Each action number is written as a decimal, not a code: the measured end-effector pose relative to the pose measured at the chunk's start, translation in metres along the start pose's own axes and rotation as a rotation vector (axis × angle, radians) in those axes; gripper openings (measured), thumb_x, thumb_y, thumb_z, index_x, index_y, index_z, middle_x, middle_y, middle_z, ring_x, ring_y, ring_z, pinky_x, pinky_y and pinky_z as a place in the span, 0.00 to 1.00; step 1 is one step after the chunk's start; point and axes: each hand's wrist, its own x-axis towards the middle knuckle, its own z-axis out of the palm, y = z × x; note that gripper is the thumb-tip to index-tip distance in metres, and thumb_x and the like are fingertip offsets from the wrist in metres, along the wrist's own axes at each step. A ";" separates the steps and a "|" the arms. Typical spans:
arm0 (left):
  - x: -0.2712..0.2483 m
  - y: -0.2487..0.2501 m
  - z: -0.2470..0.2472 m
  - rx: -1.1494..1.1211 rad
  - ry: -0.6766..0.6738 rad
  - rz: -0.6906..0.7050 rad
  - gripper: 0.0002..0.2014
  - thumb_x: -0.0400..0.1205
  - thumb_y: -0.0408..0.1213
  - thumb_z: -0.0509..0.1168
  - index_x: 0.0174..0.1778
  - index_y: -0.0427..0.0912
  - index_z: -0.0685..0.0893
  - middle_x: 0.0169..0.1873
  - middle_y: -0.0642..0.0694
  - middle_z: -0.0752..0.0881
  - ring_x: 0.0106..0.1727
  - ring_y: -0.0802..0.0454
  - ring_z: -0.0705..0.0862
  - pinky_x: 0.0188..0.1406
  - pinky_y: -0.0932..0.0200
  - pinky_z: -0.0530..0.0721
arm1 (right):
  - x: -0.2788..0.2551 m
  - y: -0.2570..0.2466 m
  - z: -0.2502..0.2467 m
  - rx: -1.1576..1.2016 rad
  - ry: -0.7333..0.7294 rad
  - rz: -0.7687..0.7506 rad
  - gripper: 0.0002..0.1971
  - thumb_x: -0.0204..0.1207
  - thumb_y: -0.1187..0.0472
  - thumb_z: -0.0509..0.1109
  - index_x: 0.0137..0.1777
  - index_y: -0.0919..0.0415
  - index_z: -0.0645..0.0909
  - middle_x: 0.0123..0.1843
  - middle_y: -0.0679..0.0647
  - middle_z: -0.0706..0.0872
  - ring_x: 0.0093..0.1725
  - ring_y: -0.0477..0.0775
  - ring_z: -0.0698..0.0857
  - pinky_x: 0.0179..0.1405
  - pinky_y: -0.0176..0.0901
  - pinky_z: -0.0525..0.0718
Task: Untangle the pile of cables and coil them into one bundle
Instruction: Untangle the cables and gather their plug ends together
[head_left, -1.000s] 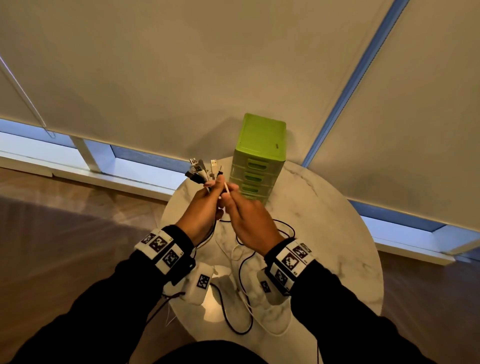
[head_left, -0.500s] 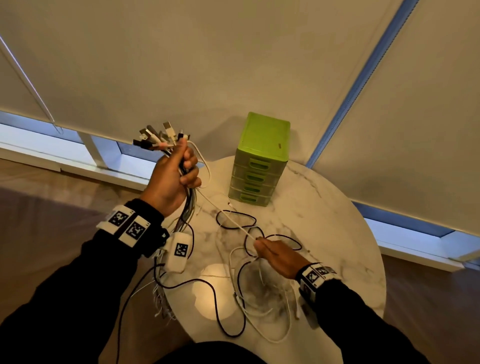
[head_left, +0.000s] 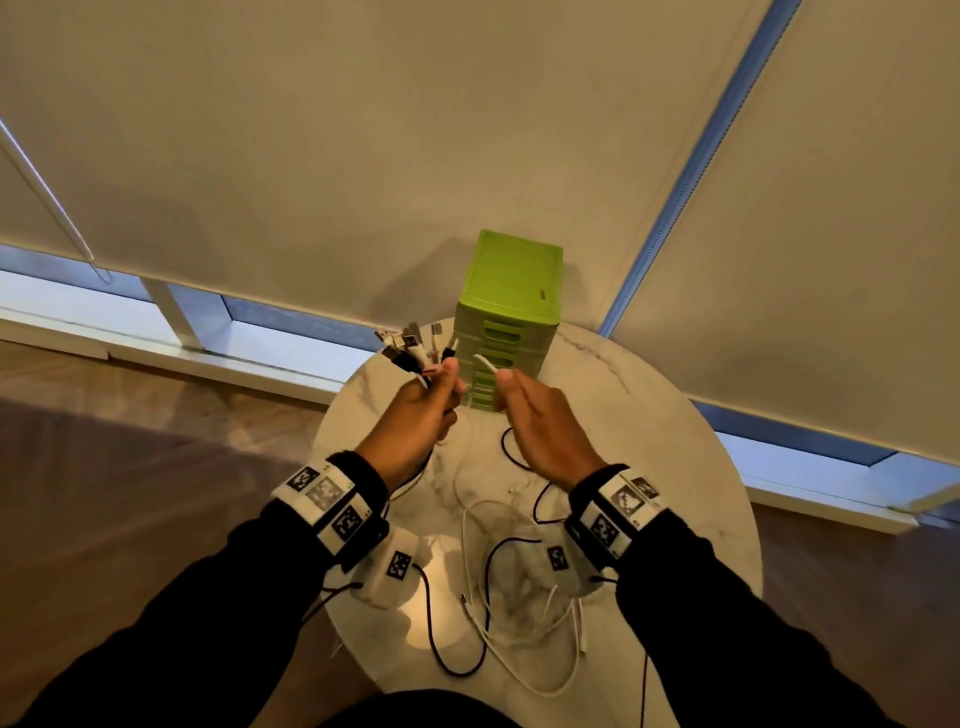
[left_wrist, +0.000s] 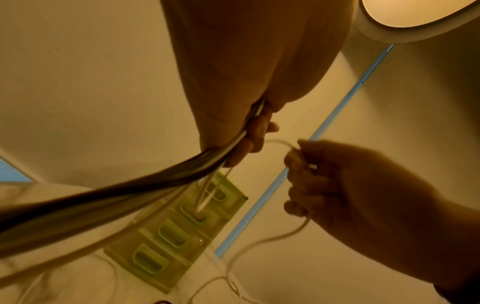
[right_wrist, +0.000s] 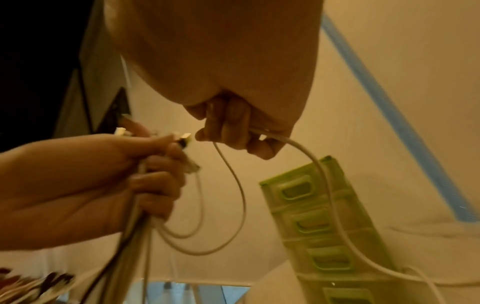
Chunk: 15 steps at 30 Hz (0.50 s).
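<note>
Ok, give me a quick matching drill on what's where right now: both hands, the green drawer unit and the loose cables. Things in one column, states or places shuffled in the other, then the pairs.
Things:
1. left hand
2. right hand
3. green drawer unit
4. loose cables

States or places:
A. lying looped on the marble table
B. pinches the end of a single white cable
C. stands at the table's far edge
D. grips a bunch of cable ends, plugs sticking up

Pairs: 1-D, 2-B, 3-C, 4-A
</note>
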 end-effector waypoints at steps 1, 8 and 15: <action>-0.001 -0.001 0.003 -0.013 -0.019 -0.013 0.18 0.92 0.50 0.53 0.45 0.42 0.77 0.24 0.57 0.71 0.27 0.56 0.63 0.30 0.54 0.57 | -0.003 -0.007 0.004 -0.021 -0.042 -0.064 0.19 0.92 0.51 0.50 0.42 0.54 0.77 0.34 0.50 0.82 0.36 0.52 0.81 0.43 0.54 0.78; 0.004 0.015 -0.009 -0.249 0.092 0.010 0.17 0.92 0.44 0.57 0.39 0.43 0.77 0.22 0.51 0.69 0.20 0.57 0.70 0.30 0.56 0.69 | -0.014 0.001 0.016 0.114 -0.352 -0.117 0.19 0.92 0.47 0.51 0.47 0.52 0.78 0.36 0.34 0.81 0.36 0.41 0.80 0.41 0.35 0.76; 0.016 0.050 -0.050 -0.258 0.285 0.199 0.14 0.92 0.41 0.57 0.40 0.45 0.75 0.22 0.56 0.73 0.22 0.59 0.67 0.24 0.64 0.70 | -0.032 0.073 0.010 -0.033 -0.514 0.039 0.23 0.87 0.35 0.51 0.43 0.50 0.77 0.40 0.46 0.82 0.41 0.48 0.80 0.52 0.52 0.82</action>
